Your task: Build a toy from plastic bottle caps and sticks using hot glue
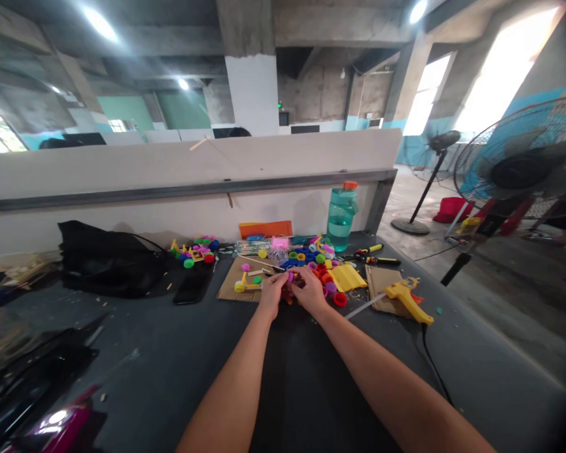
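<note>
Left of the yellow glue gun [407, 298], left hand [272, 291] and right hand [311, 290] clamp 1 purple cap [290, 277], apparently steadying it from 2 sides.

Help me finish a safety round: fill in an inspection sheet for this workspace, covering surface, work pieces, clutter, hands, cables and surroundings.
Surface: dark tabletop, small scraps scattered on it.
Work pieces: small purple piece at the fingertips; colored caps, including a red cap, heaped nearby; cardboard beneath some pieces.
Clutter: black bag, phone, water bottle.
Hands: left hand and right hand meet at the purple piece; grip partly hidden.
Cables: black cord from the yellow glue gun; its far end is not visible.
Surroundings: low partition behind; large fan and pedestal fan to the right.
</note>
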The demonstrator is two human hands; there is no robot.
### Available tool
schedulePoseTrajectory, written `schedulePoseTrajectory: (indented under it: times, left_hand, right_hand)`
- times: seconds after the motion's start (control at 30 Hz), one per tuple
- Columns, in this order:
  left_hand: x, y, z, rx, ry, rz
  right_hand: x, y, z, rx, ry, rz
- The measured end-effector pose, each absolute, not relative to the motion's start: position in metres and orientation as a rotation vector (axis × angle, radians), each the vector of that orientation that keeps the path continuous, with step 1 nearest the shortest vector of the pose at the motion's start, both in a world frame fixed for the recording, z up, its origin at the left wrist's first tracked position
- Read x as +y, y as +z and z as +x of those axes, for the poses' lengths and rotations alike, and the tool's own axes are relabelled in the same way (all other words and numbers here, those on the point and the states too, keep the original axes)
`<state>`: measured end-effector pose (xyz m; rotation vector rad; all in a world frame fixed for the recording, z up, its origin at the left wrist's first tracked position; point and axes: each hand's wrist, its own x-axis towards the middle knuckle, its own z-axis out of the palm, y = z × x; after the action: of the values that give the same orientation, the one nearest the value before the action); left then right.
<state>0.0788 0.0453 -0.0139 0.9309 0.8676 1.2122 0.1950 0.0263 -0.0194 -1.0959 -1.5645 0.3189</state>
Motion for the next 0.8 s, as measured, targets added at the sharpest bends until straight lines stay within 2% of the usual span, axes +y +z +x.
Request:
schedulePoseTrajectory:
  times: [0.8]
  left_hand:
    - [0.041,-0.010,0.080,0.846,1.102,0.792]
  right_hand:
    - [0.017,-0.019,0.201,-1.537,0.270,-1.221]
